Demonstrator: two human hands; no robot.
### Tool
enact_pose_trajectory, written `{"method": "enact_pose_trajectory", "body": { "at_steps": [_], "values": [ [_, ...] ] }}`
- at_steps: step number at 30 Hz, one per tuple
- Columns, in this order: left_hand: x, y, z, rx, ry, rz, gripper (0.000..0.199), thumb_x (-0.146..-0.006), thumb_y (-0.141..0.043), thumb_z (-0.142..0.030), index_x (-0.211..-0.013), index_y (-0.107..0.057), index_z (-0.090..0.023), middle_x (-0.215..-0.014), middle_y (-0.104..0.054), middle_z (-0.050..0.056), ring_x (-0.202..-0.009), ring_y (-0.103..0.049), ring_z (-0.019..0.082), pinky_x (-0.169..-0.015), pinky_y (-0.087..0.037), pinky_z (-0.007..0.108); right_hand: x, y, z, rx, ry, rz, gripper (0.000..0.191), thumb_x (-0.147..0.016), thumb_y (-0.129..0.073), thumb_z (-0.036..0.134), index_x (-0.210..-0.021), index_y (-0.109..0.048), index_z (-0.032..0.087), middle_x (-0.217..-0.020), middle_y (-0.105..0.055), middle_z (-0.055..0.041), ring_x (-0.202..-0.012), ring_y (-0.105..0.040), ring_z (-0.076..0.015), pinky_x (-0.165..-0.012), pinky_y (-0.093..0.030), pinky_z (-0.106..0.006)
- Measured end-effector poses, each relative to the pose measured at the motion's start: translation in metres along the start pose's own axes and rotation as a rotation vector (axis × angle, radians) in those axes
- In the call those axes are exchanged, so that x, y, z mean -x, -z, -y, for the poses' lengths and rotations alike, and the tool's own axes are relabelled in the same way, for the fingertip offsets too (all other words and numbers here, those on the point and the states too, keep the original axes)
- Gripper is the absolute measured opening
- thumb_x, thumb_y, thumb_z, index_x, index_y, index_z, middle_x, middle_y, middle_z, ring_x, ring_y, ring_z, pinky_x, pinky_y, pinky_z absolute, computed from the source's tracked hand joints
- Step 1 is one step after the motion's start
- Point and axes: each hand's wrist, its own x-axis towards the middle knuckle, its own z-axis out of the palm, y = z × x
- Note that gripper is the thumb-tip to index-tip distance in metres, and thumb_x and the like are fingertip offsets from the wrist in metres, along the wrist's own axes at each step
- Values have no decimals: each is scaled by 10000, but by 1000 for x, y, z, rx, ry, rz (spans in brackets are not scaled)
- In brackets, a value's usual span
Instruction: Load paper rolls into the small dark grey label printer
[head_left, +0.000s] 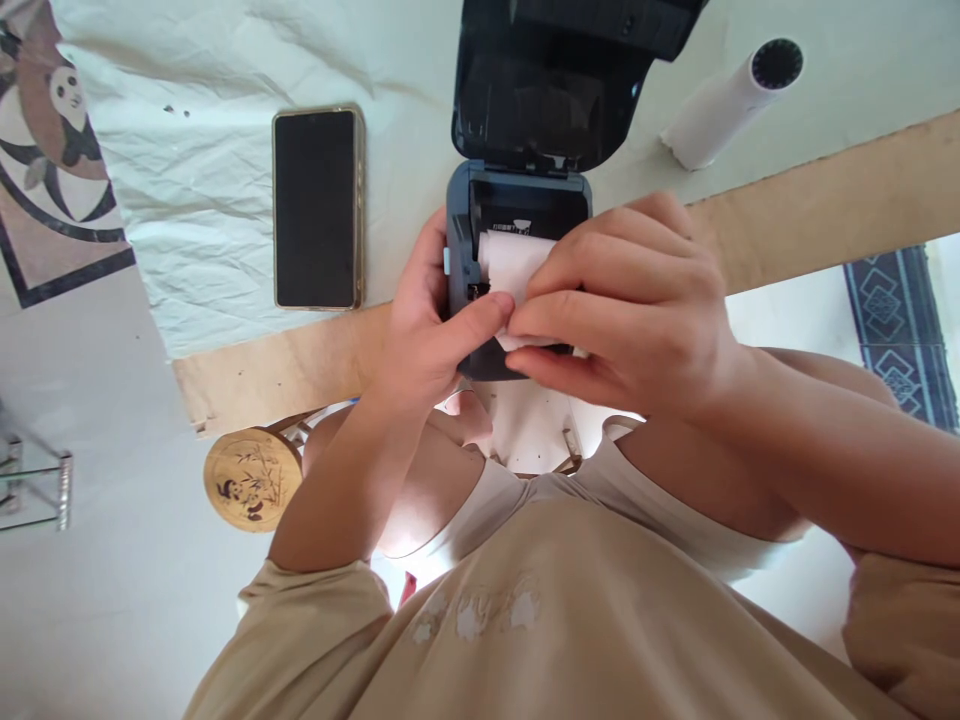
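Open printer (526,190); left hand (426,320) gripping its side; right hand (637,290) pinching white paper (517,262) inside, apparently mid-loading; likely next need: alignment

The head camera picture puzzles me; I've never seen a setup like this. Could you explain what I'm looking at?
Gladly. There is no machine arm here, just a person's two bare hands. The camera is worn on the head, looking forward and down, so you see roughly what the wearer sees. The left hand steadies a dark device by its side, its thumb on some white paper. The right hand grips that paper over the device's open body; the lid is raised. A pale cloth covers the table, where a phone lies to the left and a white cylinder with a dark end is at the right.
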Motion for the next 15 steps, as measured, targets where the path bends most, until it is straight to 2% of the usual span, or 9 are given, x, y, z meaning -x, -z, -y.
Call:
{"method": "enact_pose_trajectory", "body": {
  "at_steps": [2, 4, 9, 12, 15],
  "values": [
    [1, -2, -4, -27, 13, -8, 344, -703, -765, -236, -1018, -628, -225, -810, -611, -31, -689, -541, 64, -606, -450, 180, 0, 4, -3, -64, -16, 21, 117, -855, -563, 364, -887, -592, 255, -890, -676, 39, -826, -591, -137, -706, -347, -328],
    [2, -3, -7, -49, 40, -24, 357, -712, -752, -222, -1040, -608, -224, -873, -623, -19, -759, -582, 85, -675, -483, 197, 0, 9, -5, -73, -102, 26, 82, -856, -550, 286, -923, -579, 249, -897, -664, 25, -810, -581, -134, -706, -365, -326],
    [1, -1, -4, -72, 37, 14, 506, -662, -780, -234, -1126, -580, -256, -1008, -629, 11, -960, -624, 176, -758, -511, 256, 1, 15, -6, -103, -273, 103, 191, -862, -498, 173, -976, -608, 281, -705, -593, 41, -587, -466, -59, -546, -307, -259],
    [0, 3, 1, -73, -20, 64, 559, -642, -801, -359, -1149, -574, -293, -1034, -638, 2, -957, -618, 183, -746, -516, 271, 4, 13, -4, -124, -293, 162, 214, -876, -486, 201, -1005, -622, 304, -690, -607, 46, -585, -477, -58, -545, -313, -257],
    [0, 3, 0, -122, 6, 7, 557, -677, -772, -386, -1183, -560, -289, -1073, -645, 14, -1022, -620, 204, -841, -527, 303, 5, 13, -3, -185, -312, 177, 187, -889, -488, 252, -982, -636, 316, -758, -643, 47, -591, -467, -62, -563, -335, -262]
  ]
}}
